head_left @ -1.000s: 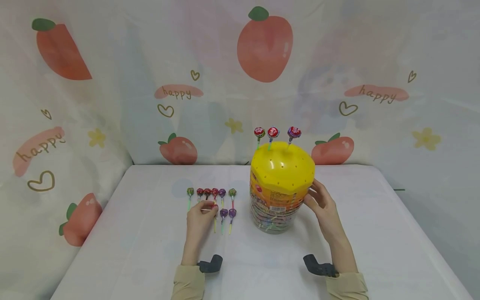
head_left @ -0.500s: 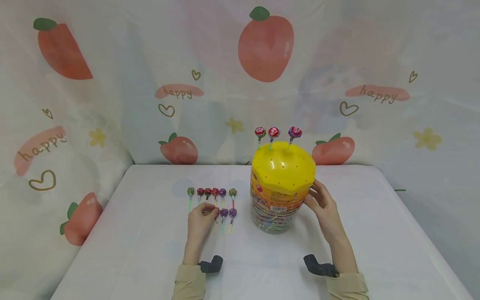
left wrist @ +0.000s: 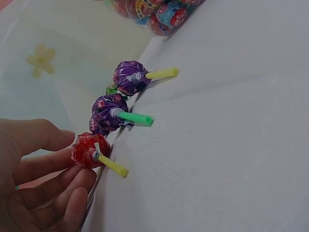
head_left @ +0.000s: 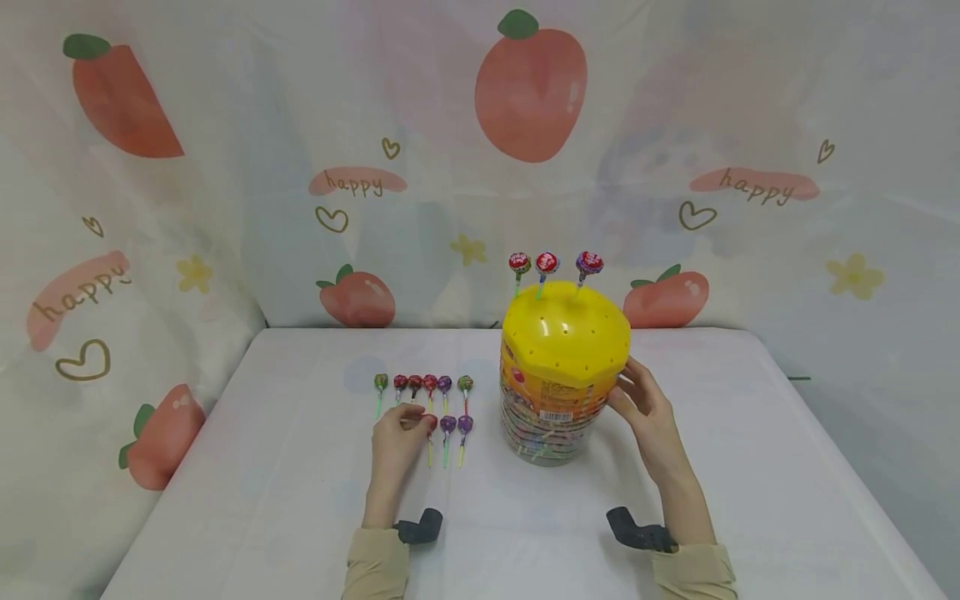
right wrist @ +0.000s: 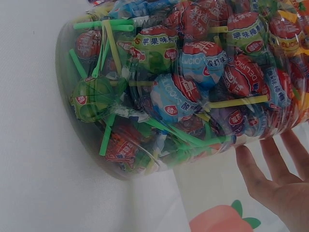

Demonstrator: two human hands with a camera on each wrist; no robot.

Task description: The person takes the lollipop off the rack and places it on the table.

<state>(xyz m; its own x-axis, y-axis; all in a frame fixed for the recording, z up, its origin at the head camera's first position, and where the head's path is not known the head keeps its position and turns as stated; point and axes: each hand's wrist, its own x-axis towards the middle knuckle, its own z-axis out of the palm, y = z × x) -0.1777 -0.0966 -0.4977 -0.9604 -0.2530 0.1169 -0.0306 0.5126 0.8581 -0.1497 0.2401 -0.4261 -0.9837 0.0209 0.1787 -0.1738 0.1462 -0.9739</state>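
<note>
My left hand [head_left: 396,442] is at the red-wrapped lollipop [left wrist: 89,151]. Thumb and fingers are bent about the near edge of its head, and its yellow stick points out over the white cloth. Beside it lie two purple lollipops [head_left: 447,425] [left wrist: 110,113], one with a green stick, one with a yellow. My right hand [head_left: 651,421] holds the side of a big clear lollipop jar [head_left: 540,437], fingertips against its wall in the right wrist view. The jar's yellow lid [head_left: 570,333] is dotted with small holes. Three lollipops [head_left: 547,264] stand upright along its back edge.
Behind the short row, a second row of several lollipops [head_left: 415,382] lies on the white-covered table [head_left: 300,500]. A fruit-printed cloth [head_left: 427,100] hangs behind the table and at the left. Wrapped lollipops [right wrist: 174,96] fill the jar.
The red lollipop has come slightly toward me, level with the two purple ones. My left hand has shifted a little to the left since the middle frame. The right hand and jar stay put.
</note>
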